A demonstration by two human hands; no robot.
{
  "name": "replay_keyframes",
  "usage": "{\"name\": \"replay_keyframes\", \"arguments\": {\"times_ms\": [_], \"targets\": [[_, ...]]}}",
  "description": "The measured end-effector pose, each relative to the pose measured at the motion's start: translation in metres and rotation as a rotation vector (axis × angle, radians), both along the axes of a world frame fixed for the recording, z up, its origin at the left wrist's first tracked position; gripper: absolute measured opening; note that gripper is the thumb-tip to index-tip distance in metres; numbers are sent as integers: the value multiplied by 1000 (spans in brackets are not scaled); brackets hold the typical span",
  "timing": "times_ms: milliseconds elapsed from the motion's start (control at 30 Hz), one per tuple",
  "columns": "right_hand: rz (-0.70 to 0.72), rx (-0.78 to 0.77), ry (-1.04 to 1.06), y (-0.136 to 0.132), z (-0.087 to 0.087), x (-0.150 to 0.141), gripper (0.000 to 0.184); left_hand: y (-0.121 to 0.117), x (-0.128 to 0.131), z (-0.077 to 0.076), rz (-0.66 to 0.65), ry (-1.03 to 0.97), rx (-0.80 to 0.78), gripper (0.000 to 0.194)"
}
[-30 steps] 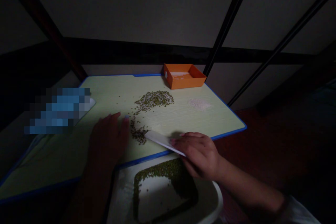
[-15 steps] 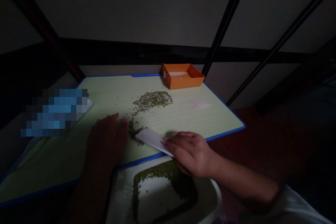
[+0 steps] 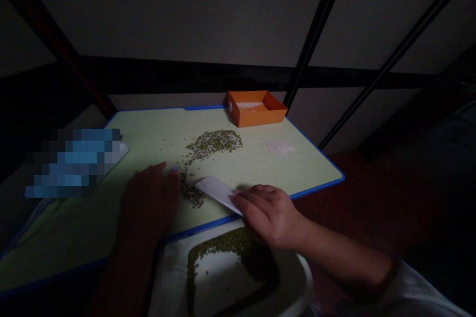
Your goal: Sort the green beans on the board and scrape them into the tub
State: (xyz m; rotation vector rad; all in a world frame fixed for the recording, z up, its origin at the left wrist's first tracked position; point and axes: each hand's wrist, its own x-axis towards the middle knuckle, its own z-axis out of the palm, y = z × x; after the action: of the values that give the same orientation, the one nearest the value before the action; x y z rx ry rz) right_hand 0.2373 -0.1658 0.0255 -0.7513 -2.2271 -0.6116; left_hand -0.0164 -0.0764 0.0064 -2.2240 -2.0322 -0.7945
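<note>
1. Far left: a blue item (image 3: 78, 158), pixelated and unidentifiable, lies by the edge of the bench (image 3: 148, 124).
2. Left hand (image 3: 147, 203): over the near left part of the bench, just beside the small grain scatter. Grip: empty, thumb and fingers apart. Contact with the bench cannot be confirmed in the low light.
3. Small grain scatter (image 3: 192, 197): between the left hand and the white strip; the left hand is nearer to it than the right hand is.
4. White strip (image 3: 215, 192): long axis slants from the right fingers leftward and away from the person. The free end meets the right side of the scatter.
5. Larger grain pile (image 3: 215, 142): green and pale grains mixed, farther from the person than the strip.
6. White tub (image 3: 305, 277): below the near edge of the bench, green grains (image 3: 230, 241) inside.
7. Orange box (image 3: 260, 118): at the far edge, pale grains inside.
8. Right hand (image 3: 273, 213): grip clamped on the strip's near end.
9. Pale grain patch (image 3: 277, 147): on the bench beyond the right hand.
</note>
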Motion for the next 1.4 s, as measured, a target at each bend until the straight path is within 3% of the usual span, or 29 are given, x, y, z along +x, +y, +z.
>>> {"name": "replay_keyframes", "arguments": {"times_ms": [267,633,733,833,1033,1200,1400], "targets": [[-296,-12,-24,6,-14,13,28,4,-4,-7,1,20,35,72],[-704,-13,3,17,-15,60,26,7,-7,-11,-20,16,39,74],[-653,28,58,14,-14,61,30,7,-8,-14,-17,19,62,73],[-486,30,82,4,-11,51,37,7,-7,-14,-13,15,75,71],[-236,-30,21,-8,-9,30,33,3,-3,-3,5,8,-4,74],[-213,4,-32,8,-13,32,29,3,0,2,17,1,-43,77],[-296,18,-59,28,-11,36,28,3,-2,-5,-1,-2,7,76]]}}
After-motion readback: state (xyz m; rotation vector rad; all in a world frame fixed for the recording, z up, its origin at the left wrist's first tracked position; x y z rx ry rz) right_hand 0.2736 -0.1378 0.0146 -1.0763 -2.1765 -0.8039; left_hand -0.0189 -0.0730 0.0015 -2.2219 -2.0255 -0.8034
